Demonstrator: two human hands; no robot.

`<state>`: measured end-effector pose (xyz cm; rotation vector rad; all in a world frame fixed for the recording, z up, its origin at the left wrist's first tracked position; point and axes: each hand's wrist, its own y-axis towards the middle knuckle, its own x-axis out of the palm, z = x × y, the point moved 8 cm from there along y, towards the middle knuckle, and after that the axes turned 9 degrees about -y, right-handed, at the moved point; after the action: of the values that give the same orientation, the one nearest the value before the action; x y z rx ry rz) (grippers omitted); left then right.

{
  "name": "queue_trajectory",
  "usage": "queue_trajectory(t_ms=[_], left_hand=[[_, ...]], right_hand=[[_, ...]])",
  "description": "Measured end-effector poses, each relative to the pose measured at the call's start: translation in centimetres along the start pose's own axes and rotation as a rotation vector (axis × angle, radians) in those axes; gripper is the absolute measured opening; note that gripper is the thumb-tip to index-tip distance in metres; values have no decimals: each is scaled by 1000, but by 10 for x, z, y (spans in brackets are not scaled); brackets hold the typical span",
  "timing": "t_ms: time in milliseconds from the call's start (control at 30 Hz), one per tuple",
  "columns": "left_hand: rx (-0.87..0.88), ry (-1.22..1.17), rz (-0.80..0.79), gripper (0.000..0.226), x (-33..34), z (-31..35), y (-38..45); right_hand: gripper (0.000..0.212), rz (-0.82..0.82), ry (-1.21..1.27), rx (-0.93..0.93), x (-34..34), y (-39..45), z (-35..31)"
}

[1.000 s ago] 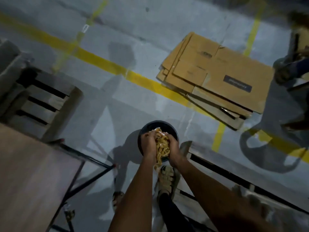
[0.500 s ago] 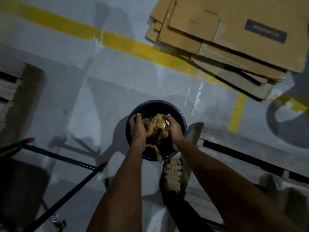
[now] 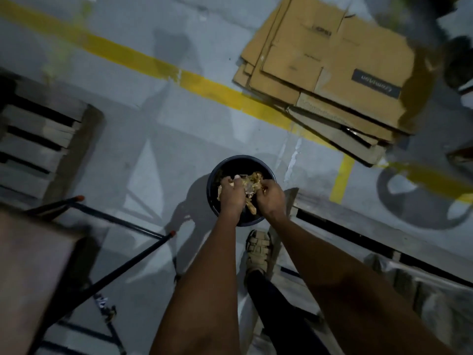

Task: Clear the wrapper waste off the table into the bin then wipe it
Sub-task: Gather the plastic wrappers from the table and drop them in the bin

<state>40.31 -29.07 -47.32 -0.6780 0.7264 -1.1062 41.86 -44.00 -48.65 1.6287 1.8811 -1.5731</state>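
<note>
Over the dark bin (image 3: 217,175), you are gripping a crumpled wad of wrapper waste (image 3: 252,184) between both hands. Your left hand (image 3: 231,194) and right hand (image 3: 272,198) are curling their fingers around it.

I have both bare arms stretched forward and down, forearms running side by side and drawing closer toward the wrists. My left hand (image 3: 231,194) is turned back-up, its fingers (image 3: 228,181) curled down and gripping the clump of wrappers (image 3: 252,184). My right hand (image 3: 271,198) sits just beside it, knuckles up, its fingers (image 3: 263,186) bent inward and pinching the same clump from the other side. The two hands are close together, nearly touching. Below the arms I see my leg and one foot (image 3: 258,248) in a strapped sandal, planted flat.
</note>
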Motion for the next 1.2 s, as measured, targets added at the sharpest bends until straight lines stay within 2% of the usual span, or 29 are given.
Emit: queue_trajectory(t_ms=[200, 333, 567, 667, 800, 900, 1000, 1200], left_hand=[[69, -56, -26, 41, -57, 65, -149], [132, -81, -11, 40, -105, 94, -245], [269, -268, 93, 20, -221, 98, -351], [351, -355, 182, 22, -285, 86, -383], [379, -507, 382, 17, -377, 50, -404], [368, -540, 502, 22, -436, 16, -414], [365, -639, 587, 9, -496, -14, -427], [359, -770, 746, 5, -588, -48, -431]], right_hand=[[31, 1, 221, 25, -82, -143, -72], [29, 20, 319, -40, -129, -234, -120], [16, 68, 497, -117, -168, -349, -180], [15, -28, 492, -264, -148, -389, -221], [19, -174, 419, -424, -98, -433, -275], [19, -253, 387, -480, -61, -463, -307], [20, -325, 333, -541, -19, -497, -345], [16, -421, 254, -634, 47, -540, -411]])
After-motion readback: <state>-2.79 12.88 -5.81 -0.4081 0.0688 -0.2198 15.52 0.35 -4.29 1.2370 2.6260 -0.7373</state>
